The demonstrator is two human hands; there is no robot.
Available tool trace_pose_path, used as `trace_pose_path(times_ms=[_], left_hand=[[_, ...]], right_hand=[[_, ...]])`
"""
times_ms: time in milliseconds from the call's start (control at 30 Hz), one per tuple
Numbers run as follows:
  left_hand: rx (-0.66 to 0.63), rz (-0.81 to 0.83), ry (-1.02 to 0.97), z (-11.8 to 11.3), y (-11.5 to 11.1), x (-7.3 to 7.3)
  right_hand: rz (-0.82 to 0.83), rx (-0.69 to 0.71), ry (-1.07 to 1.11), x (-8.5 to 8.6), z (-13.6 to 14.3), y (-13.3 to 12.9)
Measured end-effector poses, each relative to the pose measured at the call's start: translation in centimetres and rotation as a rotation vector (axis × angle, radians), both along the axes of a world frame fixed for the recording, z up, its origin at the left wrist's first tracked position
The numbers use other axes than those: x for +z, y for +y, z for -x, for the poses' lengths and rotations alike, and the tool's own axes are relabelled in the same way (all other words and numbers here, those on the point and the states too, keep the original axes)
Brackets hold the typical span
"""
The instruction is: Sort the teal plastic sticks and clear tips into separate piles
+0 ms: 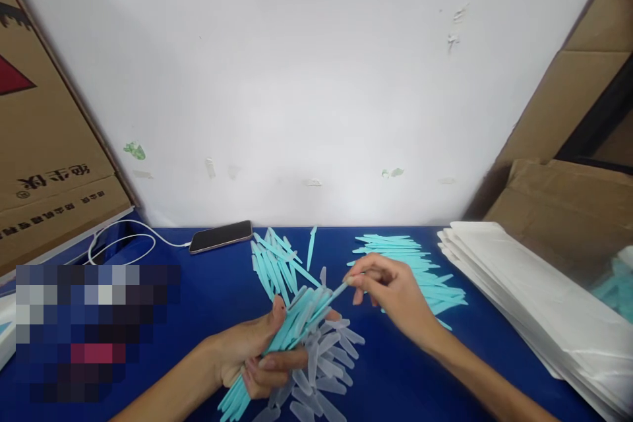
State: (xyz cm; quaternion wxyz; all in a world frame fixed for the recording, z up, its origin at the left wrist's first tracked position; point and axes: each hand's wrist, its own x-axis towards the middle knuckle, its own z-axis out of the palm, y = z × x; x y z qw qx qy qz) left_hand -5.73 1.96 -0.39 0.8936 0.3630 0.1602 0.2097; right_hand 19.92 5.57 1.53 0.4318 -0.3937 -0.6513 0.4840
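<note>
My left hand (pixel 252 346) is closed around a thick bundle of turquoise eyebrow razors (pixel 294 323), tilted with their tips toward the upper right. Several of these tips carry translucent caps. Thumb and fingers of my right hand (pixel 395 287) pinch the end of one razor (pixel 338 291) that sticks out of the bundle; whether they grip its cap or the razor itself is hard to see. Below the bundle, loose translucent caps (pixel 329 362) lie in a heap, partly hidden by my left hand. A small pile of razors (pixel 277 264) lies behind my left hand, a larger spread (pixel 432 280) beyond my right.
A blue table (pixel 395 369) meets a white wall (pixel 316 92). At the back left lies a phone (pixel 221 237) with a white cable (pixel 163 237). White sheets or bags (pixel 534 303) are stacked at right. Cardboard boxes (pixel 54 132) flank both sides. One lone razor (pixel 311 247) lies near the wall.
</note>
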Motion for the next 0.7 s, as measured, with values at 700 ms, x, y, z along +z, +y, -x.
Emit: trace_pose_path(times_ms=[700], left_hand=[[0.057,0.014,-0.147,0.8,1.6,-0.8]], right_hand=[[0.307,-0.059,0.626,0.1,-2.3,2.9]])
